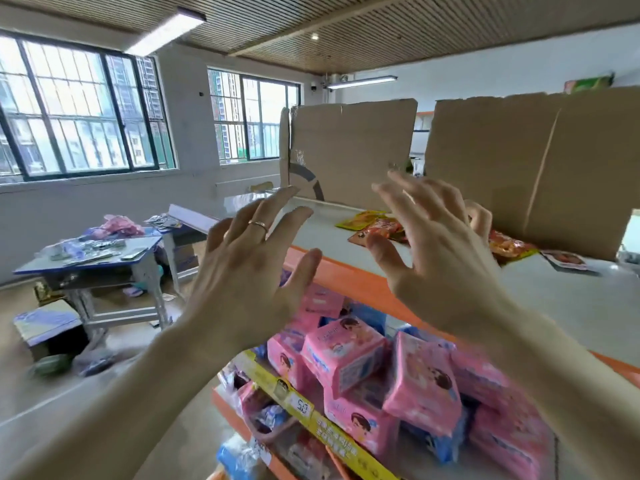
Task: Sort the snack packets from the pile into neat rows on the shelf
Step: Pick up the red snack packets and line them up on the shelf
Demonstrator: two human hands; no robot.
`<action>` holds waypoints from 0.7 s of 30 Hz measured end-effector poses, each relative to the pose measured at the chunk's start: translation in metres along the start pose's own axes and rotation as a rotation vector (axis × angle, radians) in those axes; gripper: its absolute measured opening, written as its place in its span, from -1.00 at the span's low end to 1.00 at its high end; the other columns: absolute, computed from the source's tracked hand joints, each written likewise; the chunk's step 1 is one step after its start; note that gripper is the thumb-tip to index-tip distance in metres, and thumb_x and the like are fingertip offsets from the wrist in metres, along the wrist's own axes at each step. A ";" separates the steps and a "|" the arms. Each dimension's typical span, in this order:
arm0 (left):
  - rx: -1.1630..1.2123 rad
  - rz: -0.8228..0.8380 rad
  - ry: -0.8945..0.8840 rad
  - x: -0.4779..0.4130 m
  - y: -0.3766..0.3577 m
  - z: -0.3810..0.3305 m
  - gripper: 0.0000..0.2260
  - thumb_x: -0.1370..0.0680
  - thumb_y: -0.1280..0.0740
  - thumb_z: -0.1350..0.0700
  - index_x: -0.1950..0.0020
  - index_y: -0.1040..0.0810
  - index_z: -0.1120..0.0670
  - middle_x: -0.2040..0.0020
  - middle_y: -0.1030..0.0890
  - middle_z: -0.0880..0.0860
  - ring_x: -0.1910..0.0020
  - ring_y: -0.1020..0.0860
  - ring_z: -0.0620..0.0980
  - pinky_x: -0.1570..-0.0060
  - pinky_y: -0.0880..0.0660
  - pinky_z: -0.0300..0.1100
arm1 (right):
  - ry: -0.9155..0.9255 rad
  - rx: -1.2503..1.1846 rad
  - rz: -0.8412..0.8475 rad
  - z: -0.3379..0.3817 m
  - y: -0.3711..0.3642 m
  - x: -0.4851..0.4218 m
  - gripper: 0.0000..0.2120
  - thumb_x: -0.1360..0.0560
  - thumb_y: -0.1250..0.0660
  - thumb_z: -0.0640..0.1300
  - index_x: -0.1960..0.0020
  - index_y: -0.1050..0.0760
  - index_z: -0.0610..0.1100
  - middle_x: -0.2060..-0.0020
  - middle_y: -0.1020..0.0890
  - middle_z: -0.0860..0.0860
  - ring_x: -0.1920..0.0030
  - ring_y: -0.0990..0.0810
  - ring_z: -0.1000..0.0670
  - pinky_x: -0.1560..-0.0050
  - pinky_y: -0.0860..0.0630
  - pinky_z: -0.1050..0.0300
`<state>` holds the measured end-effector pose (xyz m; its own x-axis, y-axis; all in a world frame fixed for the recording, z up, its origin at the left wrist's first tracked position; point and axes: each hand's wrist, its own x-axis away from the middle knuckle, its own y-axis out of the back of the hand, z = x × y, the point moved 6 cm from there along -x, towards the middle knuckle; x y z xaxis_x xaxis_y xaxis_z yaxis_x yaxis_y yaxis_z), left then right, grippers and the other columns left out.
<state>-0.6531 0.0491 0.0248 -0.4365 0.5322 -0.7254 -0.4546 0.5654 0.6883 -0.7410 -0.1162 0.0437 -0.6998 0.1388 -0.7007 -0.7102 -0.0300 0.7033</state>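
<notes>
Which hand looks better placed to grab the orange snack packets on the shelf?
Probably the right hand: open, right by the snack packets; the left hand, also open, is farther left.

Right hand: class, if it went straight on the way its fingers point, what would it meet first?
Probably the upright cardboard sheet; the right hand looks raised above the orange snack packets lying in front of that sheet. Depth is unclear.

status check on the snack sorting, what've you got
Both open and empty: left hand, right hand, raised before the shelf. Loose snack packets on it, no rows yet, partly behind right hand. Upright cardboard sheets behind them.
</notes>
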 end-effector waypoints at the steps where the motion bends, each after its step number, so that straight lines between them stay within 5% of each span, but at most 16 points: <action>1: 0.012 -0.002 -0.012 -0.009 -0.009 0.002 -0.50 -0.58 -0.03 -0.21 -0.45 -0.38 -0.04 -0.54 -0.26 -0.07 -0.46 -0.28 0.03 -0.39 -0.22 0.06 | -0.019 0.017 -0.008 -0.009 -0.001 -0.006 -0.43 -0.51 -0.08 0.21 -0.49 -0.21 0.10 -0.53 -0.21 0.12 -0.51 -0.11 -0.01 -0.36 -0.11 -0.27; 16: 0.165 0.040 -0.221 -0.113 -0.109 0.005 -0.57 -0.60 -0.12 -0.18 -0.38 -0.42 -0.01 -0.54 -0.24 -0.08 -0.46 -0.27 0.00 -0.37 -0.18 0.00 | -0.284 0.235 0.064 -0.077 -0.034 -0.029 -0.41 -0.50 -0.03 0.25 -0.50 -0.19 0.11 -0.49 -0.27 0.14 -0.48 -0.12 0.04 -0.29 -0.14 -0.13; 21: 0.203 0.037 -0.309 -0.143 -0.134 0.006 -0.61 -0.57 -0.14 -0.16 -0.27 -0.50 0.02 -0.49 -0.33 -0.03 -0.40 -0.32 0.03 -0.28 -0.31 0.06 | -0.356 0.285 0.063 -0.081 -0.033 -0.042 -0.65 -0.56 -0.11 0.21 -0.17 -0.49 0.05 -0.01 -0.53 0.09 -0.05 -0.35 0.04 0.02 -0.26 0.07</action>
<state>-0.5254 -0.0994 0.0360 -0.1801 0.7021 -0.6889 -0.2661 0.6395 0.7213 -0.6944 -0.2009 0.0404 -0.6360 0.4781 -0.6058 -0.5826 0.2174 0.7832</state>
